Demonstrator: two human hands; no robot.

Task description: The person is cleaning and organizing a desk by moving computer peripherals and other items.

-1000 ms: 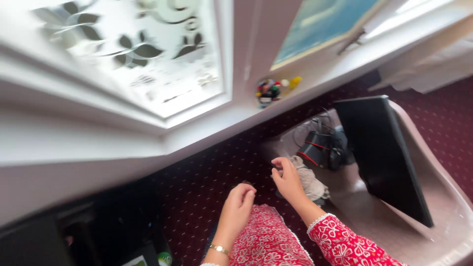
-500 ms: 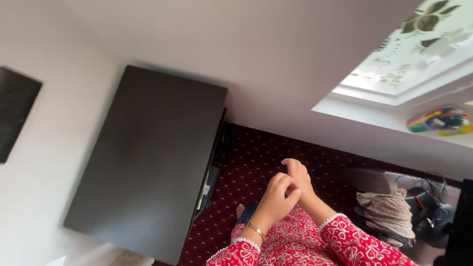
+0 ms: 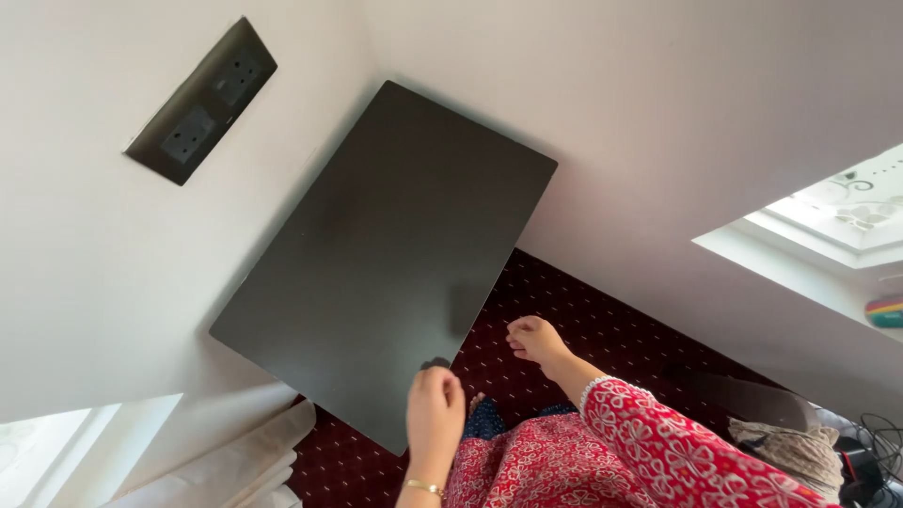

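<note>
White walls (image 3: 658, 113) fill most of the view, which is tilted. Dark red carpet (image 3: 583, 320) with a small pale dot pattern covers the floor between the walls and the person. A dark double socket plate (image 3: 200, 101) is fixed to the left wall, well apart from the hands.

A flat black desk (image 3: 386, 254) stands against the wall; its matt top shows no items on it. Its near corner lies just beside the left hand.

Left hand (image 3: 435, 403): raised, back toward the camera, fingers curled inward. The fingertips sit at the desk edge, where a small dark shape shows above the knuckles; whether the hand grips something cannot be told. A thin gold bangle (image 3: 423, 487) circles the wrist.

Right hand (image 3: 536, 339): loosely closed into a fist, held over the carpet, just beside the desk's right edge but apart from it. Nothing is visible in its grasp. The forearm wears a red sleeve (image 3: 677, 442) with a white floral pattern; matching red fabric covers the lap below.

At right, a white window frame (image 3: 800, 245) with patterned glass is set in the wall. A multicoloured object (image 3: 886, 310) rests on the sill at the frame edge. Beige cloth (image 3: 790, 447) and black cables (image 3: 870, 442) lie at the lower right. Pale folded material (image 3: 235, 452) lies at the lower left below the desk.
</note>
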